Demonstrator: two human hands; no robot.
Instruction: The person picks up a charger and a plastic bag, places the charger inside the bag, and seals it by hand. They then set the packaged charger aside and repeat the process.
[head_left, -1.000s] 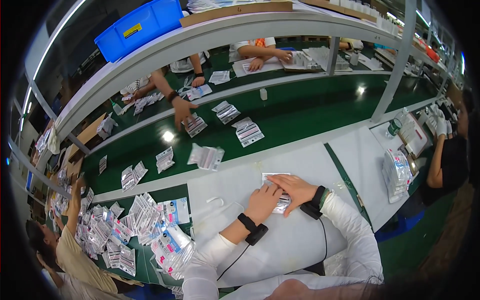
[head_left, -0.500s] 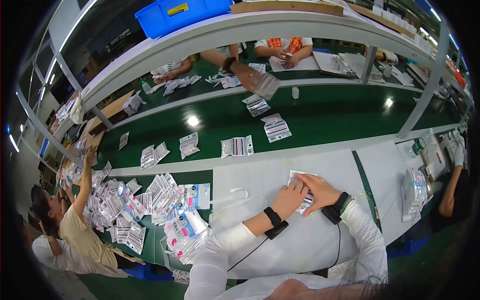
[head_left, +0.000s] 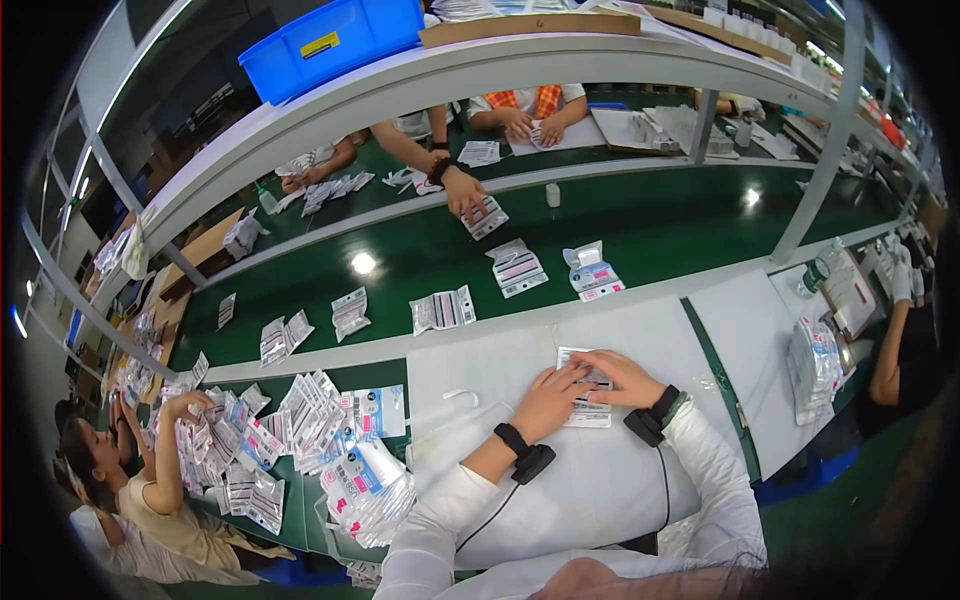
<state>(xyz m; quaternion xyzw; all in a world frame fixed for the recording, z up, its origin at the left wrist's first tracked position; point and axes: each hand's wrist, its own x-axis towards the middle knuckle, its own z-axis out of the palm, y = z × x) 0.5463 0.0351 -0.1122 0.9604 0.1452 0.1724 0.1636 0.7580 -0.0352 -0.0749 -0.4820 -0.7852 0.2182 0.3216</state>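
A small white and silver packet [head_left: 592, 416] with dark printed lines lies on the white work mat in front of me. My left hand [head_left: 550, 400] rests across its left side, fingers stretched over the surface. From the right, my right hand [head_left: 622, 380] lies on its upper part with the fingers extended, near the left fingertips. Parts of the packet are hidden beneath both hands. Each wrist wears a black strap with a small box and a cable.
Piled packets [head_left: 235, 430] cover the green table to my left, beside a stack of larger pouches [head_left: 368, 490]. Beyond the mat [head_left: 480, 375], spaced packets [head_left: 443, 310] lie on a green belt [head_left: 660, 225]. A co-worker's hand [head_left: 465, 195] touches one there. A shelf holds a blue bin [head_left: 335, 45].
My fingers have flattened over the packet, showing more of its lower end. Another packet now shows on the belt, and the co-worker's hand has lowered to it. The view has shifted slightly.
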